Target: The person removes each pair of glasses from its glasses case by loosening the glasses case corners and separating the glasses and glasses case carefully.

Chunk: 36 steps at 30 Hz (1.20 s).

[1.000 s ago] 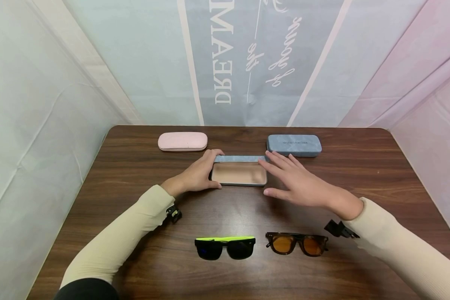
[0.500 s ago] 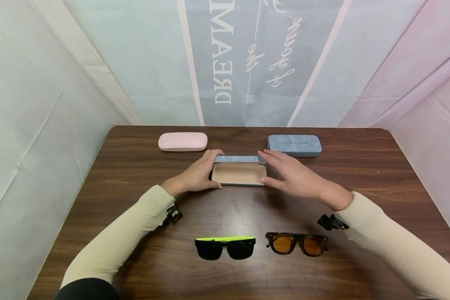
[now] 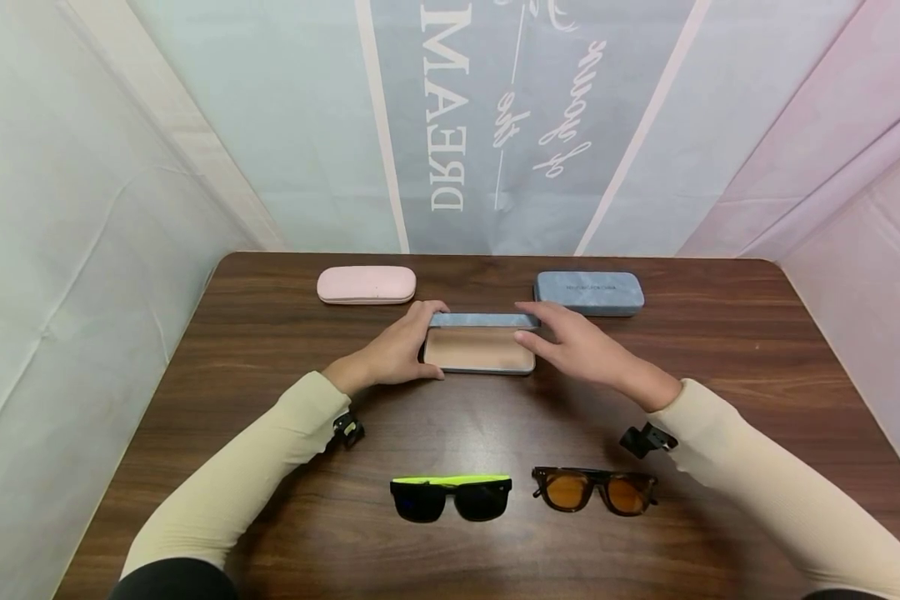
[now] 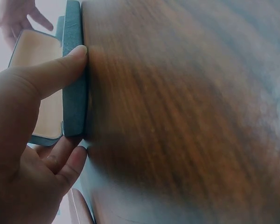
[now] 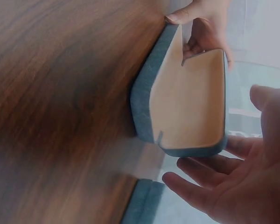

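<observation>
A blue glasses case [image 3: 480, 369] with a beige lining lies with its lid up at mid-table. My left hand [image 3: 393, 350] grips its left end; in the left wrist view the thumb presses on the base's front wall and the other fingers go behind the case. My right hand [image 3: 581, 346] is at the right end, fingers spread. In the right wrist view its fingertips are behind the lid's end, while the thumb stands apart from the lining; whether the fingers touch the lid I cannot tell. Nothing lies inside the case.
Behind on the table [image 3: 270, 417] are a closed pink glasses case [image 3: 366, 285] at left and a closed blue one [image 3: 588, 293] at right. Nearer me lie black sunglasses [image 3: 450, 498] with lime-green temples and brown glasses [image 3: 594, 490] with orange lenses. Cloth curtains surround the table.
My right hand has moved left and its thumb now reaches over the open case, with the fingers behind the lid. The left hand and the case have stayed put.
</observation>
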Tool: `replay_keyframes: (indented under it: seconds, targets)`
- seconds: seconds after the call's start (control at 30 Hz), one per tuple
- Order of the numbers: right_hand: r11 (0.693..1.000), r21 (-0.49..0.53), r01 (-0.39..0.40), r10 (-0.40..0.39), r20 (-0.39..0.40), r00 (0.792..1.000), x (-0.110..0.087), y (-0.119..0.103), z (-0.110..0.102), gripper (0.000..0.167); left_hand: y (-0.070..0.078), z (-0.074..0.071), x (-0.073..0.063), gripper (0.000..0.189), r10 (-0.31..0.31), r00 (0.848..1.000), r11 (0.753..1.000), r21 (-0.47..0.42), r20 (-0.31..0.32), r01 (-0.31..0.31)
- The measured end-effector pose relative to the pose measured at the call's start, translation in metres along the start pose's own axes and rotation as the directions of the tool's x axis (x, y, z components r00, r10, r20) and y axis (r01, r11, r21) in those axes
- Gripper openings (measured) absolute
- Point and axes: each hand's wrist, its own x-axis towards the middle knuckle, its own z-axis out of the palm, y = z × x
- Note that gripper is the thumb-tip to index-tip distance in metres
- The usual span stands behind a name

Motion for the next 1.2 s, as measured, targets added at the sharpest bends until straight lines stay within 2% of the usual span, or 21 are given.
replay_keyframes:
  seconds: [0.4, 0.7, 1.2]
  targets:
    - [0.994, 0.06, -0.094, 0.095, -0.013, 0.995, 0.009, 0.004, 0.007, 0.06, 0.003, -0.003, 0.0, 0.096, -0.01, 1.0, 1.0, -0.009, 0.005, 0.01]
    - [0.99, 0.109, -0.087, 0.089, -0.01, 0.996, 0.014, 0.009, 0.009, 0.054, 0.004, -0.004, 0.0, 0.095, -0.014, 1.0, 1.0, -0.019, 0.011, 0.015]
    - [0.985, 0.118, -0.129, 0.13, 0.002, 0.992, 0.018, 0.012, 0.012, 0.05, 0.001, -0.004, 0.001, 0.095, 0.009, 1.0, 1.0, 0.003, 0.022, -0.009]
